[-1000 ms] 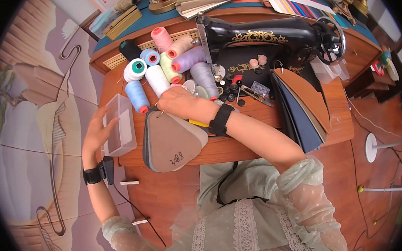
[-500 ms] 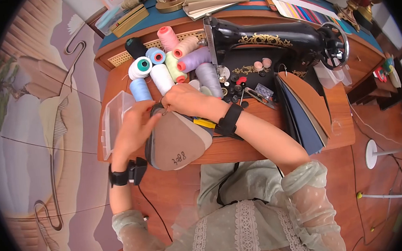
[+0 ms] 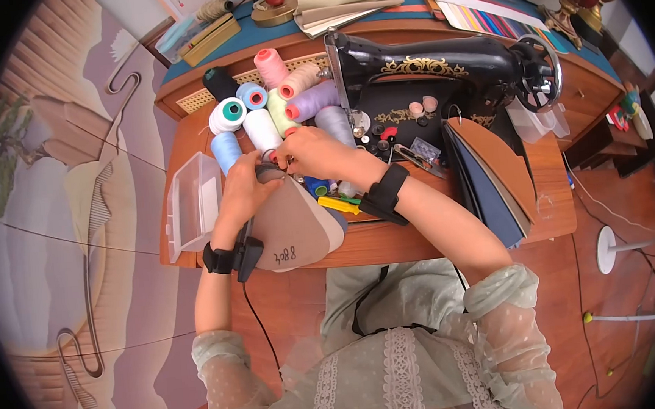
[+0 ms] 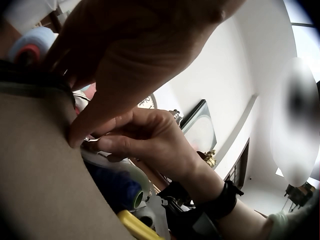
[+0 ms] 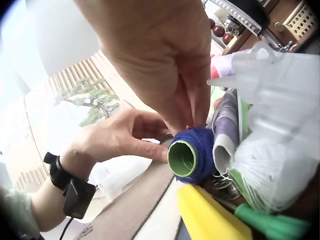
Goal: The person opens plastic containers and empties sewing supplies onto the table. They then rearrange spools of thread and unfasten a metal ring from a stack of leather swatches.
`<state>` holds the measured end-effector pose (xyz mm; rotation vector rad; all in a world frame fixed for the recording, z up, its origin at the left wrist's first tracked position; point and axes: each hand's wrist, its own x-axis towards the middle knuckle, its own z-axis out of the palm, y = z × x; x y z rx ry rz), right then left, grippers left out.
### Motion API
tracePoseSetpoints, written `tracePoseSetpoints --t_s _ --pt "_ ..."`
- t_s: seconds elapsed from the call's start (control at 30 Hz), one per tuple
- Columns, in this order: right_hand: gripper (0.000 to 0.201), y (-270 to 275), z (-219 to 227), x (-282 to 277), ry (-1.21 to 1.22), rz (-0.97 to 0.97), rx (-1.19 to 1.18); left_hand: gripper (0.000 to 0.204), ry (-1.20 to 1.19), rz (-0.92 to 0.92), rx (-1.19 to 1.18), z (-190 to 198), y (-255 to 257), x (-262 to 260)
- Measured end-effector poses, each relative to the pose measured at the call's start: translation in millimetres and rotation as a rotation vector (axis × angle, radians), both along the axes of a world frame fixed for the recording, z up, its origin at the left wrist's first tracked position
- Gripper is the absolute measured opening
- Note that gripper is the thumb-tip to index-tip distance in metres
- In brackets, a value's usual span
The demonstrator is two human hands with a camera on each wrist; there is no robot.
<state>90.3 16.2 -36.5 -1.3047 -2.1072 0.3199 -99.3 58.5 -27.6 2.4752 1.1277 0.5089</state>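
A beige fabric swatch book (image 3: 298, 222), marked with a number, lies at the front edge of the wooden table (image 3: 391, 238). My left hand (image 3: 255, 175) grips its top corner, thumb pressed on the beige cover (image 4: 35, 175). My right hand (image 3: 288, 155) meets it there, and its fingertips (image 4: 102, 145) pinch the small metal ring that binds the swatches. In the right wrist view the right hand's fingers reach down behind a dark blue spool (image 5: 195, 155) with a green core.
Several pastel thread cones (image 3: 275, 102) stand behind the hands, beside a black sewing machine (image 3: 439, 64). A clear plastic box (image 3: 191, 203) sits at the left table edge. A second, dark swatch book (image 3: 493, 178) lies to the right. A yellow clip (image 3: 339, 204) lies under my right wrist.
My left hand left the clear plastic box, moved right and took hold of the swatch book's top corner. My right hand stayed at the ring.
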Motion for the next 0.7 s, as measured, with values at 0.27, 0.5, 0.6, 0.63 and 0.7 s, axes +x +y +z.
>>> tracePoseSetpoints --t_s 0.27,0.5,0.6,0.63,0.7 --pt "0.018 6.8 -2.6 -0.4 0.415 -0.048 -0.144 0.041 -0.105 0.039 0.04 10.2 -13.6 8.3" --pt "0.017 5.0 1.2 -6.8 0.379 -0.061 -0.132 0.028 -0.181 0.072 0.047 9.9 -19.8 14.8" --pt "0.017 4.7 2.7 -8.5 0.337 -0.068 -0.129 0.026 -0.173 0.082 0.107 7.0 -20.6 15.4" --pt "0.017 3.9 4.8 -8.3 0.338 -0.069 -0.128 0.025 -0.192 0.086 0.12 5.4 -20.0 14.9" --pt "0.019 2.4 9.1 -8.3 0.436 -0.068 -0.299 0.024 -0.21 0.09 0.133 3.8 -19.2 14.7"
